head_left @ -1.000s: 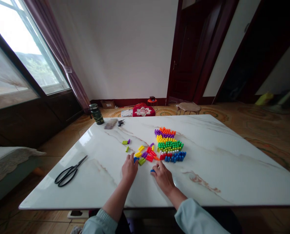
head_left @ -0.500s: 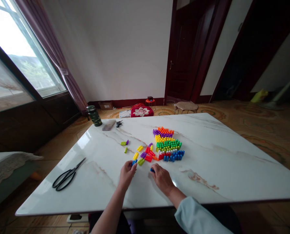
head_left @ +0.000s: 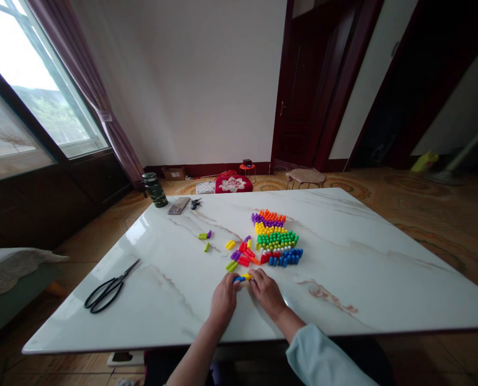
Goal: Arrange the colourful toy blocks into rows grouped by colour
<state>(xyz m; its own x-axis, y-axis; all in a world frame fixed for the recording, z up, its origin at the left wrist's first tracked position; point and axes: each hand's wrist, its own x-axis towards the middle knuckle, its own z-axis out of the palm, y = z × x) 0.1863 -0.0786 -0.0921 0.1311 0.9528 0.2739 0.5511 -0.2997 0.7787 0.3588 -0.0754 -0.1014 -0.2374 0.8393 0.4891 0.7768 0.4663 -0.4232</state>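
Note:
In the head view my left hand [head_left: 224, 296] is closed on a small blue plastic piece [head_left: 239, 279]. My right hand [head_left: 267, 292] pinches a yellow plastic piece [head_left: 247, 276], which meets the blue one end to end between my fingertips. The fingers hide part of both pieces. Just beyond my hands lies a loose scatter of red pieces [head_left: 244, 261], purple, yellow and lime pieces [head_left: 231, 266]. To their right, rounded pieces stand grouped by colour, with blue pieces [head_left: 291, 257] nearest and green pieces [head_left: 279, 237] behind them.
Black-handled scissors [head_left: 105, 295] lie at the left of the marble-patterned table [head_left: 367, 268]. A camouflage bottle [head_left: 155, 190], a phone [head_left: 178, 206] and keys [head_left: 196, 203] are at the far left corner. A stool [head_left: 306, 177] stands beyond the table.
My left hand has moved right and closer to my right hand. A yellow piece that lay by my left hand has left its spot, and a yellow piece is now between my hands.

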